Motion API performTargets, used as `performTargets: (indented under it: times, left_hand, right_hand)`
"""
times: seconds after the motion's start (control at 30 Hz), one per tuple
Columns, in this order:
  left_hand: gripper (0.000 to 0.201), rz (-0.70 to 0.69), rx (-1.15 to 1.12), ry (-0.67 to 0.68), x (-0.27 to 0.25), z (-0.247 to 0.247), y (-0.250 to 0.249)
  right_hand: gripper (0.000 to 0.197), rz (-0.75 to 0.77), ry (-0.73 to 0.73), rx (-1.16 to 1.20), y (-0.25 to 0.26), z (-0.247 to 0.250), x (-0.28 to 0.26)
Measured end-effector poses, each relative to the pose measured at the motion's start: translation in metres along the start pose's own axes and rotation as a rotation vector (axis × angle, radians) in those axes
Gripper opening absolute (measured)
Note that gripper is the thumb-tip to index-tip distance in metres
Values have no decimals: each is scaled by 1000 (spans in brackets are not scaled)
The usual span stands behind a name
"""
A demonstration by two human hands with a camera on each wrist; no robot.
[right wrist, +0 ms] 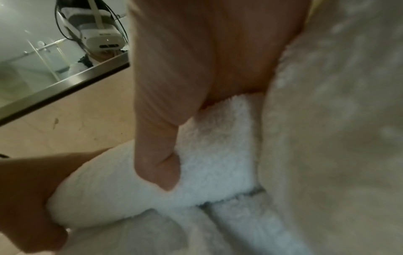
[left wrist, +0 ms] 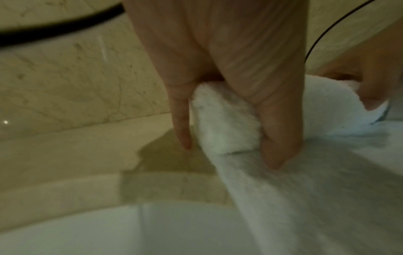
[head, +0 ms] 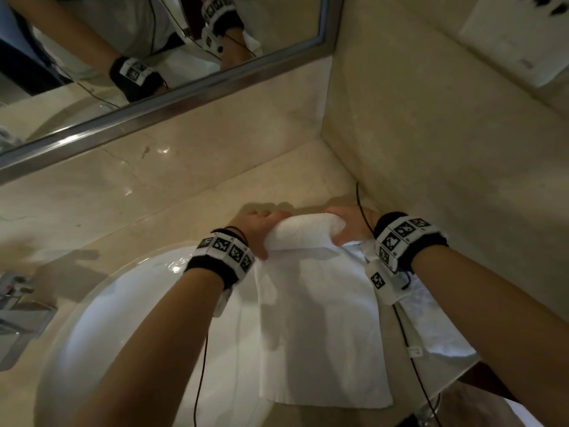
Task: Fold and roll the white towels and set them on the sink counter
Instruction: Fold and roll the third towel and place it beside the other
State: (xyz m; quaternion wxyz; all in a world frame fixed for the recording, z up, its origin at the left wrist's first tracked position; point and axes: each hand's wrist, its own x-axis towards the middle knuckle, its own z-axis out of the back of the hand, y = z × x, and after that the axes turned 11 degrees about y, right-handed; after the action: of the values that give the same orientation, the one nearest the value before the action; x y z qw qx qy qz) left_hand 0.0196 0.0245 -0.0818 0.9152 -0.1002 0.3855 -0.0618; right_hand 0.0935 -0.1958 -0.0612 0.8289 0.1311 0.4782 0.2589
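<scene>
Head view: two forearms nearest the lens, each with a black wristband carrying black-and-white marker tiles, thin black cables trailing off them. White towel lies flat on the beige marble counter, its near edge overhanging the white sink basin on the left; the far end is rolled into a short cylinder. Left hand grips the roll's left end, right hand grips the right end, fingers of both curled over the roll, thumbs on the near side. A second white towel lies under the right forearm, beside the first, at the counter's right edge. Mirror with a metal frame runs along the back wall, chrome faucet at far left, blurred. Left wrist view: left hand is clamped on the roll, thumb pressed into the towel on the near side, one finger pointing down at the roll's end just above the counter; right hand's fingers curl over the other end. Right wrist view: right hand is clamped on the roll, thumb dug into the pile of the towel; left hand closes on the far end at lower left. Second towel fills the right side, too blurred to detail.
</scene>
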Motion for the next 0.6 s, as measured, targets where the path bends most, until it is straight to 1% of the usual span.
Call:
performTargets:
  times: [0.07,0.17,0.27,0.37,0.43,0.53,0.6]
  left_hand:
    - [86,24,-86,-4,-5,1,9]
    - [69,91,-231,-128,-9,-6,18]
    - [62,121,-355,-219,-14,-14,24]
    - [67,190,-497,-272,-18,-21,37]
    - [72,228,-538,-272,-20,-23,42]
    - [79,209,-606,-262,-26,-26,41]
    - [89,177,-692,-248,-32,-26,39]
  right_hand:
    - [57,13,-22,-1,1,0,-1]
    - [52,47,-73,-3,7,1,0]
    - [47,88,-78,-75,18,3,8]
    - [52,93,-159,-143,28,3,21]
    - [55,63,-237,-250,30,2,30]
    - [58,32,-281,-367,34,2,39]
    - [58,27,-300,-400,35,5,38]
